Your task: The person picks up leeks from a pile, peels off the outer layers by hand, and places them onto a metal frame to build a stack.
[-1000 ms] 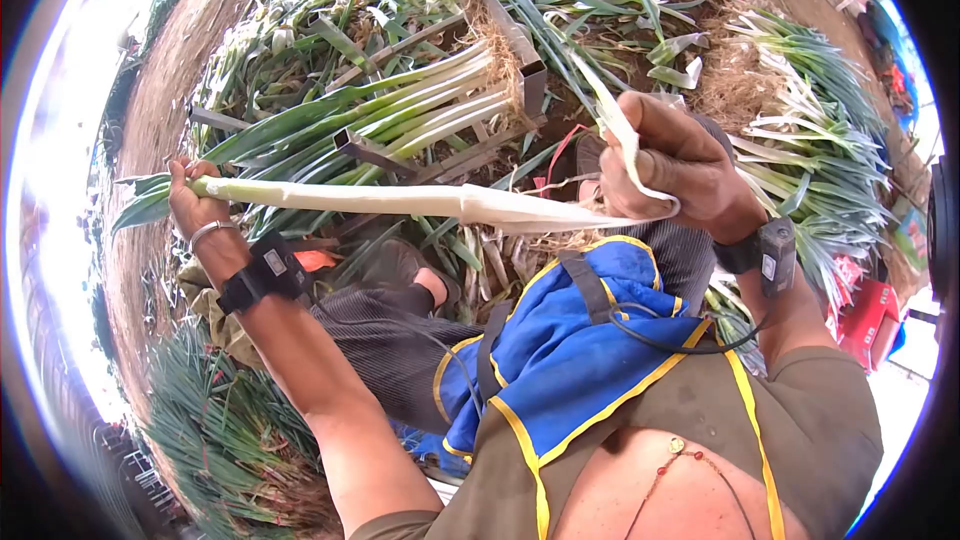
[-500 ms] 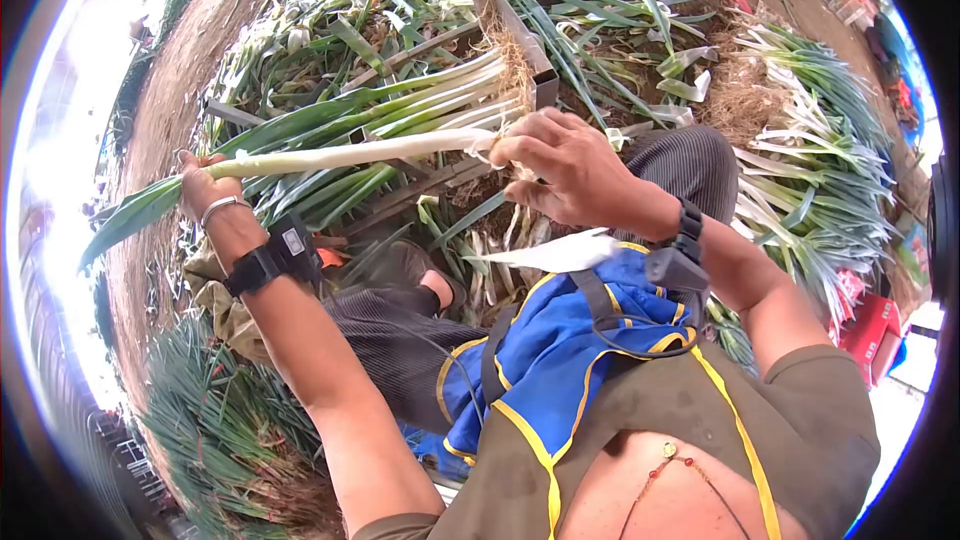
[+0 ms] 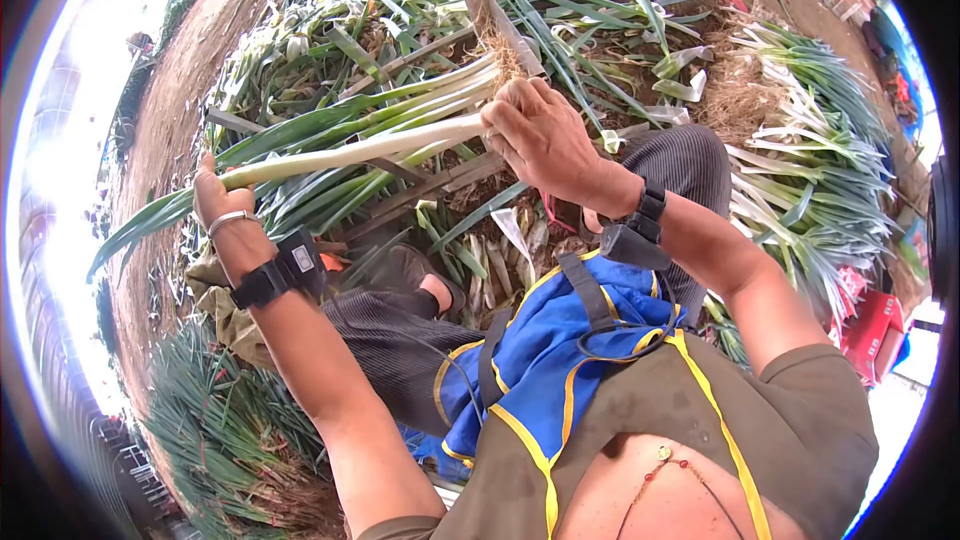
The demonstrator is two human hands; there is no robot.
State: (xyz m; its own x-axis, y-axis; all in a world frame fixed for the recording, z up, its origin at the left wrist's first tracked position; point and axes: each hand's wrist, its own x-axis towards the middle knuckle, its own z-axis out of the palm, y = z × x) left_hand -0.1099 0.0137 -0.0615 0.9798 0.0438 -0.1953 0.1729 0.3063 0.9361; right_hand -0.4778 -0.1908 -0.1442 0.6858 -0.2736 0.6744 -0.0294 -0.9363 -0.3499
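Note:
A long leek with a white stalk and green leaves stretches between my two hands. Its green end is gripped by my left hand, fingers wrapped round it. My right hand is closed on the root end of the same leek, hiding the roots. Just beyond it, several leeks lie side by side on a wooden rack, their brown roots at the right against a board. A peeled white leaf lies on the ground below my right hand.
Trimmed leeks are piled at the right, beside a red box. Another green bunch lies at the lower left. Loose leaves cover the ground behind the rack. My knees and a blue apron are close below.
My right hand has moved slightly up and closed round the root end. The white leaf that hung in the air below it is now lower, on the ground. The leek tilts a little more.

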